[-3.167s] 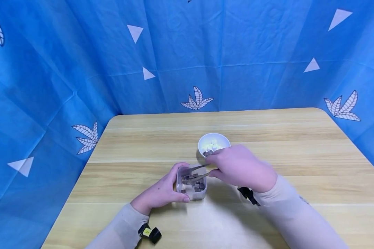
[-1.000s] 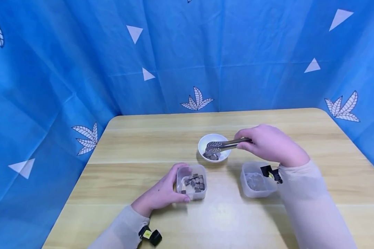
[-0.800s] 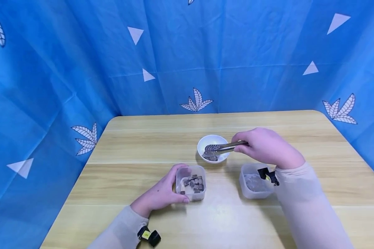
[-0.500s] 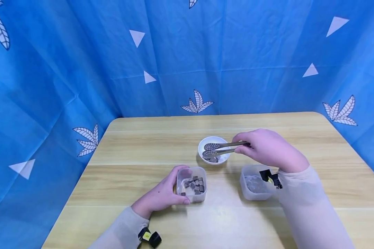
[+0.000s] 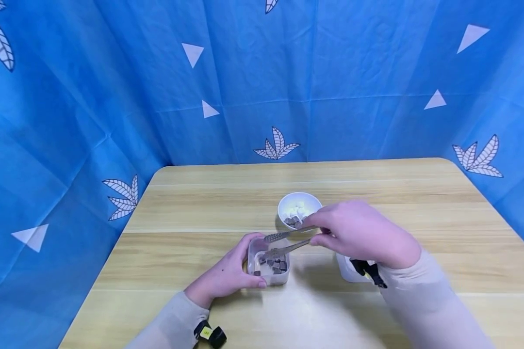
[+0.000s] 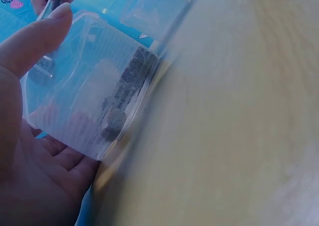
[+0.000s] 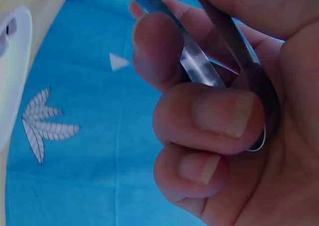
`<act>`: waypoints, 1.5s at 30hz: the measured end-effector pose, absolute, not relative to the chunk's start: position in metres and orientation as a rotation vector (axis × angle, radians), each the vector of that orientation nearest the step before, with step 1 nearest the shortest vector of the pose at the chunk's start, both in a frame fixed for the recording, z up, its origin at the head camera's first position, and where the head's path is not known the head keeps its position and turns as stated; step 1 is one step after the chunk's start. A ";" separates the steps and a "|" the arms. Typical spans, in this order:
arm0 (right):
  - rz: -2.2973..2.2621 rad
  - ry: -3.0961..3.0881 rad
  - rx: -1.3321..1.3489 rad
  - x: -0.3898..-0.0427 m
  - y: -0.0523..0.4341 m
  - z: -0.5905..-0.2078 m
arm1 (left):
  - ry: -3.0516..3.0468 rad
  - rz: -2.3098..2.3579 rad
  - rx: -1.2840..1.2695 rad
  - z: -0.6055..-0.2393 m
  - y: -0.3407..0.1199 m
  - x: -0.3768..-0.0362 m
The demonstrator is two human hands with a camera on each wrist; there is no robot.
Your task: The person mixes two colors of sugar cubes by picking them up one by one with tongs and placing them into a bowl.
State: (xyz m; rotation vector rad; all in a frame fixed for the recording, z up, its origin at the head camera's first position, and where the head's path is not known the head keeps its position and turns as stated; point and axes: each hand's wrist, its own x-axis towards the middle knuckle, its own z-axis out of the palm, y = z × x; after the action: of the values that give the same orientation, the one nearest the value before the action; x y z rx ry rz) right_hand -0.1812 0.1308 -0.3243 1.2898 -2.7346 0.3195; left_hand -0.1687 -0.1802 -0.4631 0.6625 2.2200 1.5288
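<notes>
In head view, note the deciding relation: from the spread ends of grey-brown metal tongs with perforated tips (image 5: pixel 288 248), small dark grey-brown cubes (image 5: pixel 282 266) mostly below and to the right, inside a square translucent plastic container (image 5: pixel 276 279) at lower centre of the frame. Long axis of the tongs: from right of centre leftward and slightly down, both tips within the outline of the container. Contact between lower tip and cubes: impossible to tell. Nearer to the cubes: left hand (image 5: pixel 231 269), with thumb and fingers curled around the left side of the container. Grasped in the right hand (image 5: pixel 358 232), right of centre: the tongs, limbs apart. Above the container in the frame, partly overlapped by the right hand: round white bowl (image 5: pixel 300 198) with white cubes (image 5: pixel 300 209) and more dark cubes (image 5: pixel 293 222). Behind the right wrist, largely hidden: second translucent plastic container (image 5: pixel 348 271); in left wrist view, plainer at top centre. In left wrist view only: cubes lined along the container floor, visible through the wall. In right wrist view only: fingers curled around the limbs of the tongs; tips out of frame.
</notes>
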 end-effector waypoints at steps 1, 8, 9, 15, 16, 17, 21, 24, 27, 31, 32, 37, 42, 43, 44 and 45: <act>0.318 -2.734 1.304 -0.181 0.127 -0.326 | 2.212 1.531 0.656 -0.463 -0.180 -0.169; 0.275 -2.739 1.307 -0.180 0.113 -0.339 | 2.215 1.530 0.692 -0.463 -0.181 -0.170; 0.274 -2.735 1.310 -0.180 0.111 -0.340 | 2.225 1.522 0.698 -0.463 -0.181 -0.170; 0.218 -2.737 1.289 -0.178 0.099 -0.350 | 2.254 1.507 0.727 -0.463 -0.182 -0.170; 0.203 -2.741 1.279 -0.178 0.097 -0.352 | 2.257 1.506 0.725 -0.463 -0.182 -0.170; 0.193 -2.744 1.272 -0.178 0.096 -0.353 | 2.258 1.507 0.723 -0.463 -0.182 -0.170; 0.160 -2.748 1.249 -0.178 0.089 -0.359 | 2.267 1.501 0.704 -0.463 -0.182 -0.169; 0.151 -2.753 1.238 -0.177 0.084 -0.363 | 2.265 1.497 0.701 -0.464 -0.183 -0.167; 0.143 -2.757 1.228 -0.176 0.081 -0.366 | 2.263 1.495 0.713 -0.466 -0.183 -0.166; 0.137 -2.728 1.236 -0.176 0.080 -0.369 | 2.273 1.489 0.722 -0.468 -0.183 -0.166; 0.136 -2.715 1.242 -0.177 0.080 -0.370 | 2.277 1.488 0.717 -0.468 -0.183 -0.166; 0.170 -2.689 1.266 -0.179 0.086 -0.365 | 2.283 1.482 0.712 -0.465 -0.181 -0.168; 0.275 -2.677 1.295 -0.179 0.096 -0.355 | 2.254 1.501 0.696 -0.464 -0.181 -0.169; 0.296 -2.675 1.302 -0.180 0.098 -0.353 | 2.250 1.505 0.694 -0.464 -0.181 -0.169; 0.328 -2.677 1.311 -0.180 0.101 -0.350 | 2.245 1.509 0.694 -0.464 -0.181 -0.169; 0.353 -2.682 1.314 -0.181 0.103 -0.348 | 2.246 1.510 0.695 -0.463 -0.180 -0.169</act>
State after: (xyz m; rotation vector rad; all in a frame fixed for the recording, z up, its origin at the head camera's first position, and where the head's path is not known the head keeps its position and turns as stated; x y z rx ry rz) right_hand -0.1811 0.1031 -0.3475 1.3142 -2.6819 0.3527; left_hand -0.1693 -0.1804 -0.4635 0.6947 2.2460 1.5096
